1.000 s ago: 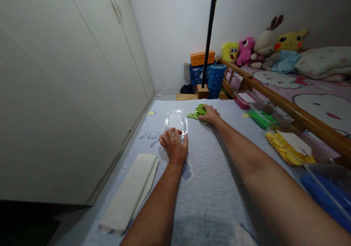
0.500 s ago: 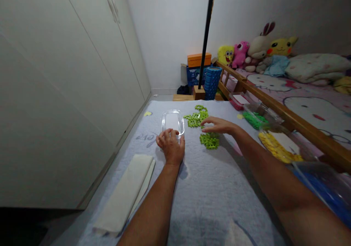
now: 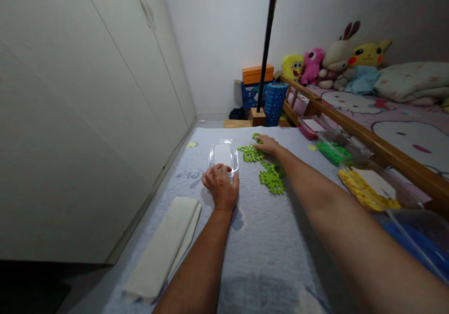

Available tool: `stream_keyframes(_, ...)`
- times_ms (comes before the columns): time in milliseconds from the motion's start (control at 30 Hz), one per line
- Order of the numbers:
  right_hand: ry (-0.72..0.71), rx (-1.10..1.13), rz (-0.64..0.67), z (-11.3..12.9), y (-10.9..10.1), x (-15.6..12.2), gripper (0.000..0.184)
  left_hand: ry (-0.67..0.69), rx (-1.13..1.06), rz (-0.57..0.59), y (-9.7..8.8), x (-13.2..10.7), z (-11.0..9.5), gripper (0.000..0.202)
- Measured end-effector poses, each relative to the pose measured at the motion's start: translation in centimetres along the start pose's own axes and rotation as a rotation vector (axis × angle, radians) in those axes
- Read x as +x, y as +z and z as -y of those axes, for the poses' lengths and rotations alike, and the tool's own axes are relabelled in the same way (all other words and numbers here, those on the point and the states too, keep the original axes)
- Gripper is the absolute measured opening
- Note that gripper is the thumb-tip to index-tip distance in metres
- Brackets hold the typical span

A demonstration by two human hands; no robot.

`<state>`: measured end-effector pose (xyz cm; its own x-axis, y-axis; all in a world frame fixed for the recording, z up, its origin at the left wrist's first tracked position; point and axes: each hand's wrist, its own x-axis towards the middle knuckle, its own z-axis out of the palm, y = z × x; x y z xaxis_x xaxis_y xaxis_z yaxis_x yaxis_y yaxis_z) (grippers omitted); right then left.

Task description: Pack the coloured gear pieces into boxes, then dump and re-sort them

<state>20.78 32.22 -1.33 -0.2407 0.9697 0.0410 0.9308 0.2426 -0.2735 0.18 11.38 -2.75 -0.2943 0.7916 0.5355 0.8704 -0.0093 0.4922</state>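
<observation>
My left hand [image 3: 221, 185] rests on the near rim of a clear plastic container [image 3: 223, 154] on the grey blanket [image 3: 266, 239], fingers curled over its edge. My right hand [image 3: 267, 144] lies flat, fingers stretched, on the far heap of light green plastic pieces [image 3: 251, 153]. A second clump of green pieces [image 3: 271, 179] lies nearer me, just left of my right forearm.
A folded white cloth [image 3: 163, 248] lies at the near left. Along the right stand clear boxes of dark green [image 3: 331, 151], yellow [image 3: 366, 191], blue [image 3: 421, 248] and red pieces [image 3: 308, 128] beside a wooden bed rail [image 3: 379, 150]. White wardrobe doors line the left; a black pole [image 3: 266, 47] stands behind.
My right hand dragged part of the green heap toward me, leaving a second clump, then reached back to the far heap. The left hand stayed on the container.
</observation>
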Motion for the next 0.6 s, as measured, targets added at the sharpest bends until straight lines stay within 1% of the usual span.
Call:
stream_keyframes(100,0.053,-0.03,0.011,0.3,-0.3,-1.2,0.059,-0.006,-0.003,0.003,-0.1,0.0,-0.1,0.015)
stream_keyframes(133,0.047,-0.044,0.016,0.4,-0.5,-1.8,0.058,-0.01,-0.002,0.006,-0.1,0.0,-0.1,0.015)
stream_keyframes(233,-0.054,-0.054,0.056,0.5,-1.5,-4.1,0.047,-0.017,-0.001,0.009,-0.2,0.0,-0.2,0.015)
stream_keyframes(300,-0.157,-0.016,0.137,0.4,-2.5,-5.9,0.037,-0.018,-0.003,0.003,-0.2,-0.1,-0.2,0.015)
stream_keyframes(367,-0.26,0.057,0.262,0.2,-3.6,-7.6,0.029,-0.018,-0.007,-0.003,-0.2,-0.1,-0.2,0.015)
stream_keyframes(433,-0.338,0.134,0.384,-0.1,-4.7,-8.7,0.028,-0.016,-0.01,-0.009,-0.1,-0.1,-0.1,0.015)
stream_keyframes(467,-0.355,0.157,0.421,-0.1,-5.2,-9.0,0.029,-0.014,-0.011,-0.011,-0.1,-0.1,-0.1,0.015)
stream_keyframes(533,-0.335,0.136,0.436,0.2,-5.9,-8.9,0.029,-0.011,-0.009,-0.015,-0.1,-0.1,-0.1,0.015)
stream_keyframes(600,-0.261,0.034,0.359,1.1,-5.9,-8.0,0.029,-0.012,-0.008,-0.016,-0.1,-0.1,0.0,0.015)
